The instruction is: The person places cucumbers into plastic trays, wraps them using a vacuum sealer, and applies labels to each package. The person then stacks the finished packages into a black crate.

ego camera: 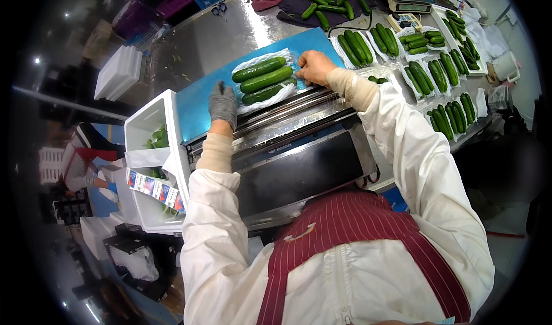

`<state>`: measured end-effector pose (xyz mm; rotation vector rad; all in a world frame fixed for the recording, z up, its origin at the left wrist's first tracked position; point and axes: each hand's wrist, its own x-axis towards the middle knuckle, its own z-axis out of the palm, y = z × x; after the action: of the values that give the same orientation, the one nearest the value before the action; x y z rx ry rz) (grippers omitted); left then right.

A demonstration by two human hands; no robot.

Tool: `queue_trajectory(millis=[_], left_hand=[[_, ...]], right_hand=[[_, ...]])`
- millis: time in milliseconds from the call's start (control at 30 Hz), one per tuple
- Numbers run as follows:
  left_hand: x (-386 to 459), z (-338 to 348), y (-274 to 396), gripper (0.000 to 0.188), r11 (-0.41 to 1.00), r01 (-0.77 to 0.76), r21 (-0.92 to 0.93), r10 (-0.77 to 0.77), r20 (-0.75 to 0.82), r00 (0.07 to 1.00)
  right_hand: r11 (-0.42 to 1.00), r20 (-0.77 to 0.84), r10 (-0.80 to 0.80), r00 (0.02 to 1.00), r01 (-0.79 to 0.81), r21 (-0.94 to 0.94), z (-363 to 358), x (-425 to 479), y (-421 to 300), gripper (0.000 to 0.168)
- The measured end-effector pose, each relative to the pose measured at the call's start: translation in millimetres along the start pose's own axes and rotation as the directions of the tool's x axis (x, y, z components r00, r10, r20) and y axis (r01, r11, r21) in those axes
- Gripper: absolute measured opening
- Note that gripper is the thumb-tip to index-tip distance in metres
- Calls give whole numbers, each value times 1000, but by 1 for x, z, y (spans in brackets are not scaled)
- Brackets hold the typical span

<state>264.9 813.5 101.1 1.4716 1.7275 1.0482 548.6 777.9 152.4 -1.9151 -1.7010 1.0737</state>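
Note:
Three cucumbers lie side by side in a white foam net on the blue surface of a wrapping machine. My left hand, in a grey glove, rests at the left of this pack, fingers pointing away from me; whether it grips any film is unclear. My bare right hand is at the pack's right end, its fingertips pinched together near clear plastic film. What lies between those fingertips is too small to tell. More clear film is stretched along the machine's metal bars below the pack.
Netted cucumber packs stand in rows at the right. Loose cucumbers lie on dark cloth at the back, beside a scale. Scissors lie on the metal table. A white foam box with cucumbers and a label strip adjoins the machine's left. Another person is far left.

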Motion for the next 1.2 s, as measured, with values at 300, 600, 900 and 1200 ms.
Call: queue_trajectory(millis=[300,600,900,1200], left_hand=[[-4,31,51,51,928,108,-357,-65,132,989],[-16,32,45,48,993,-120,-15,121,98,988],[-58,-114,31,27,662,-677,321,582,350,735],[-69,-91,34,21,325,-928,182,641,679,358]], right_hand=[[840,-558,-152,816,404,362,21,-17,-4,69],[953,-261,-278,924,300,49,55,-15,-33,102],[601,-105,-709,698,520,-607,-52,-92,26,39],[337,133,-840,527,697,-633,-25,-84,48,18]])
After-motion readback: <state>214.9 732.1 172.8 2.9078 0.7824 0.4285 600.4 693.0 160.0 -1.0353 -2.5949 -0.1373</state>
